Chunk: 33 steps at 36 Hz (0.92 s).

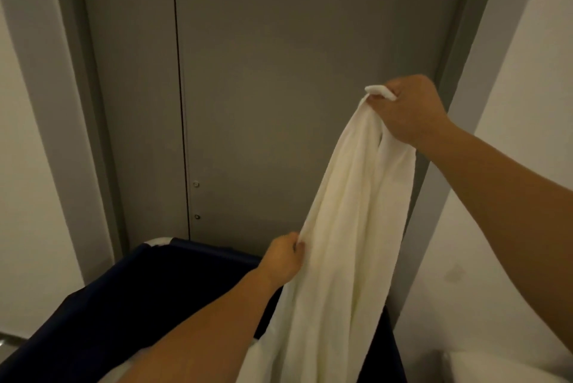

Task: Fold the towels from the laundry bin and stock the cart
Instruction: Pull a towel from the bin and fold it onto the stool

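The person holds a white towel [341,243] up in front of a grey door [279,72]. The right hand [409,109] is raised high on the right side of the view, its fingers [395,88] curled tightly round a bunched top end of the towel; a small tuft of cloth sticks out to the left of the fist. From there the towel hangs down in long loose folds, unfolded, and its lower part runs out of view at the bottom edge.

The left hand [283,258] is lower and further left, beside the towel's left edge. Its fingers [297,247] are drawn in narrow and pinch that edge about halfway down the hanging cloth.

Below and to the left stands the laundry bin [139,289], dark blue, with a pale corner of its frame showing at the back rim. The left forearm reaches across its open top, and the towel hangs over the bin's right part. A pale patch of cloth [121,373] shows low in the bin by the forearm. White walls [527,196] flank the door frame on both sides.
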Available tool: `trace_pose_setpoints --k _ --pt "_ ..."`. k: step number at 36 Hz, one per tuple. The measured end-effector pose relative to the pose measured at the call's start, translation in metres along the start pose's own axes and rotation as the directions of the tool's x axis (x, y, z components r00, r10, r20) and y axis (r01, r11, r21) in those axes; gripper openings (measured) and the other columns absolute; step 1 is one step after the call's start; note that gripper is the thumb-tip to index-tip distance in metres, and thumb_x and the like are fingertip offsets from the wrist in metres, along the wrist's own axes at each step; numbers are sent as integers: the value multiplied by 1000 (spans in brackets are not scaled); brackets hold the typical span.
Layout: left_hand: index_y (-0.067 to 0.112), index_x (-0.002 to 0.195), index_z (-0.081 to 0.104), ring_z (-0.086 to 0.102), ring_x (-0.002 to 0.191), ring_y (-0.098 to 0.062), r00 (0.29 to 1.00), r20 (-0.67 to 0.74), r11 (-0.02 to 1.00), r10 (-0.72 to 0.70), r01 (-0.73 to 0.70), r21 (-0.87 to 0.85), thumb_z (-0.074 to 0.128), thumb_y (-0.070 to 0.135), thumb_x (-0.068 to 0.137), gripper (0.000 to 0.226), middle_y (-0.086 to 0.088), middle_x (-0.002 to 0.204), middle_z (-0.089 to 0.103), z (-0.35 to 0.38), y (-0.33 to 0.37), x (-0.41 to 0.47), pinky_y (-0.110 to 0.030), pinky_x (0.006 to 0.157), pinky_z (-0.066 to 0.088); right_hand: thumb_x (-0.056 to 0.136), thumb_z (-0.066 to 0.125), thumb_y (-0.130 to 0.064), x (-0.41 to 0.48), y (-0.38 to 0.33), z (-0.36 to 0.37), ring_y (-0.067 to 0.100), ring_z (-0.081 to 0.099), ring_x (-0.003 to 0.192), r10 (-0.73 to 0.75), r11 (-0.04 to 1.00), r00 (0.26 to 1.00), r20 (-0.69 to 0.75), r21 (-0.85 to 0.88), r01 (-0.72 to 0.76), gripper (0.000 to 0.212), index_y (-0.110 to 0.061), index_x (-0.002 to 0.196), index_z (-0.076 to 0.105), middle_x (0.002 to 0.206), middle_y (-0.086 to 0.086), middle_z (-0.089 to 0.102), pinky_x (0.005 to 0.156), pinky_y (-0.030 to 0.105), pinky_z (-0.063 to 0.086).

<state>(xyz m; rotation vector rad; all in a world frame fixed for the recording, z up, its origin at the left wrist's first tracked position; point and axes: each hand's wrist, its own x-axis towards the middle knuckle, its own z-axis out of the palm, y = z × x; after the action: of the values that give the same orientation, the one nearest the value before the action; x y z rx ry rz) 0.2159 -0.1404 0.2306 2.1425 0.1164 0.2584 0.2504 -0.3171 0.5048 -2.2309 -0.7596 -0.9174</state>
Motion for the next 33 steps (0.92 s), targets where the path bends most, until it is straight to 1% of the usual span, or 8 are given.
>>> trace_pose_setpoints --k 6,9,11,13,18,25,31,33 --pt "8 109 56 54 89 -18 971 -239 1000 -28 27 -7 38 28 104 27 -3 99 58 -40 1 -1 -26 67 36 94 54 -23 -1 39 -14 34 60 80 100 985 990 101 -149 -84 32 5 89 68 85 20 65 69 35 45" --pt "15 94 53 52 79 -15 949 -297 993 105 -83 84 43 28 102 19 3 85 55 -76 25 4 -26 60 31 89 63 -26 -12 56 -15 32 57 75 243 962 948 206 -179 -208 28 0 80 65 70 11 55 62 31 36" --pt "17 87 56 50 73 -11 936 -281 973 213 -178 145 48 25 100 17 8 78 54 -93 54 8 -16 57 33 85 70 -28 -21 56 -6 25 55 67 263 962 918 296 -154 -226 27 -1 79 68 68 10 57 53 30 36" --pt "18 83 57 48 68 -5 927 -240 951 287 -246 189 50 25 99 19 11 74 53 -104 85 10 -8 58 35 80 76 -32 -31 44 6 17 54 61 217 976 896 386 -114 -188 27 -7 76 69 69 8 61 53 25 39" --pt "15 80 59 45 59 -5 902 -184 910 391 -349 223 52 26 98 22 5 68 52 -116 133 9 -12 52 33 69 79 -50 -51 7 39 14 61 68 107 984 826 553 62 -169 34 -19 80 72 74 -2 67 61 27 46" --pt "14 83 62 45 59 -4 901 -160 909 404 -376 178 54 23 97 19 5 70 54 -123 134 -2 -11 50 34 82 73 -25 -60 -5 71 12 48 62 31 957 871 490 237 -167 26 0 84 70 71 6 57 47 13 32" --pt "18 84 63 49 66 -6 918 -137 927 373 -362 100 54 22 97 16 4 75 58 -129 118 -10 -12 56 37 84 72 -21 -63 -13 81 4 56 69 -48 930 844 535 333 -158 14 -10 94 70 87 2 66 58 11 41" --pt "20 85 64 51 68 -3 917 -138 927 376 -367 81 54 21 97 15 5 78 61 -131 116 -11 -12 59 39 84 72 -23 -64 -17 86 4 54 66 -49 919 826 562 350 -184 15 -9 88 70 79 1 63 57 12 41"
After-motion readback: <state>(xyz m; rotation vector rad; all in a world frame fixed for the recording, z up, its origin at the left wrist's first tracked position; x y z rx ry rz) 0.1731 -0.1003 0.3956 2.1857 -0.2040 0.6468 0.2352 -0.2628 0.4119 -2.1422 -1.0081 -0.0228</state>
